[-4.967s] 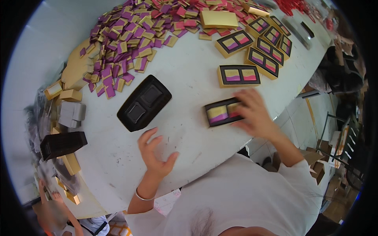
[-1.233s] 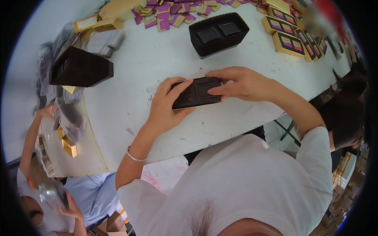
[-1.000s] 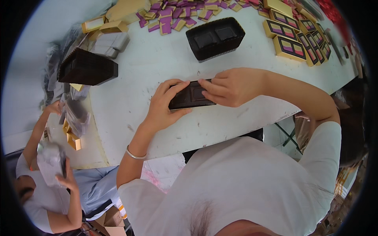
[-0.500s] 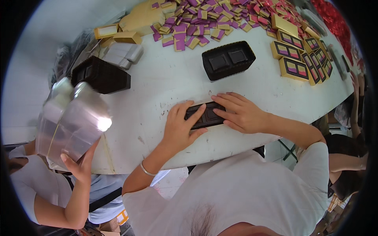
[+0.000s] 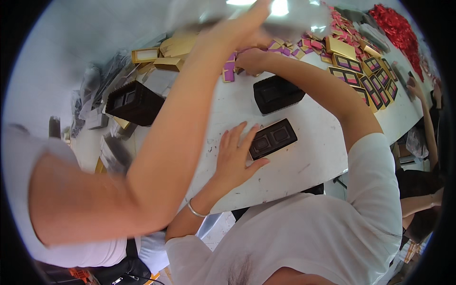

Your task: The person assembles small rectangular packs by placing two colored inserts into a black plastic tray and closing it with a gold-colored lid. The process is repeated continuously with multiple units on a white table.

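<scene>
A flat black two-pocket tray [image 5: 273,137] lies on the white table [image 5: 308,161] in front of me. My left hand [image 5: 235,156] rests beside it, fingers spread, thumb and fingertips touching its left end. My right hand [image 5: 251,61] is stretched far out to the heap of small purple and pink packets [image 5: 285,47], fingers curled down on them. A co-worker's arm partly covers it, so I cannot see whether it holds a packet.
A co-worker's bare arm [image 5: 156,156] crosses from the left, lifting a shiny plastic bundle [image 5: 266,12]. Black tray stacks stand at centre [image 5: 278,92] and left [image 5: 135,102]. Filled gold boxes [image 5: 365,80] line the right; gold lids [image 5: 175,47] and a red pile [image 5: 396,28] lie beyond.
My right hand has left the black tray and reached out to the packet heap. My left hand stays at the tray. The co-worker's arm has swung over the table with the shiny bundle.
</scene>
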